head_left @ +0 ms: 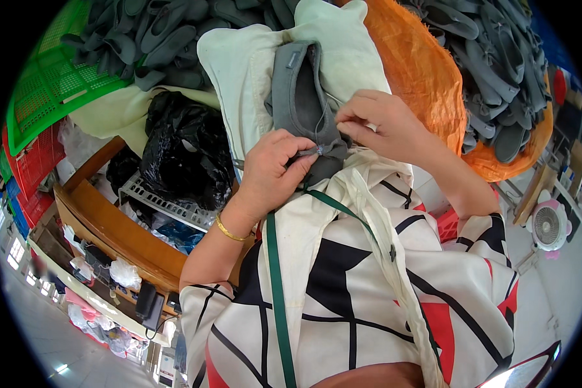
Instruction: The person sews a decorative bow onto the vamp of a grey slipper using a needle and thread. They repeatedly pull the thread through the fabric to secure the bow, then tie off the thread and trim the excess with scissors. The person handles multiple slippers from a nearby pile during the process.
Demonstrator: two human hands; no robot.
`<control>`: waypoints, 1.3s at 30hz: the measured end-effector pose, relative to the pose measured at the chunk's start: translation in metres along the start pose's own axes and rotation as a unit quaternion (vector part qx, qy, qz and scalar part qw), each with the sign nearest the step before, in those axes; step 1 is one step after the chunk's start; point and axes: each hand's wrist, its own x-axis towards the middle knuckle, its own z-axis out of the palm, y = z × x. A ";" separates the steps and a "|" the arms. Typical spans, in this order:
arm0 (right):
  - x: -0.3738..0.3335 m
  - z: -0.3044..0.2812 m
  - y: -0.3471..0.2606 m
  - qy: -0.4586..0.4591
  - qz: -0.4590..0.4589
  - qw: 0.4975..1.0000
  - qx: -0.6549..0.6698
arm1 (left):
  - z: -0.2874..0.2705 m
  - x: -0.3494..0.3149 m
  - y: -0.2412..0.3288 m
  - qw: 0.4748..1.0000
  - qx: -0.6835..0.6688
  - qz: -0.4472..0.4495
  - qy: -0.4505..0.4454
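A grey fabric slipper (299, 97) lies on a pale cloth (249, 61) over my lap, toe end toward me. My left hand (275, 169) pinches the small grey bow (323, 150) at the slipper's toe between thumb and fingers. My right hand (375, 123) is at the same spot from the right, fingertips pressed together as if on a needle or thread; whatever it holds is too thin to make out. A gold bangle circles my left wrist. A green strap (273, 258) runs down over my patterned top.
Heaps of grey slippers fill a green crate (48, 84) at upper left and an orange sack (427, 71) at upper right. A black plastic bag (181, 152) sits on a white grid tray (165, 205) by a wooden bench edge (110, 226). A small fan (548, 226) stands at right.
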 end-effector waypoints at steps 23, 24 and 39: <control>0.070 0.040 -0.028 -0.052 0.168 0.863 0.474 | 0.002 0.004 -0.004 0.999 -0.028 -0.037 0.022; 0.073 0.043 -0.031 -0.061 0.183 0.847 0.496 | 0.003 0.003 -0.005 0.999 -0.031 -0.033 0.027; 0.077 0.000 -0.026 0.143 0.031 0.897 0.417 | -0.017 -0.010 0.014 0.973 0.017 -0.225 0.041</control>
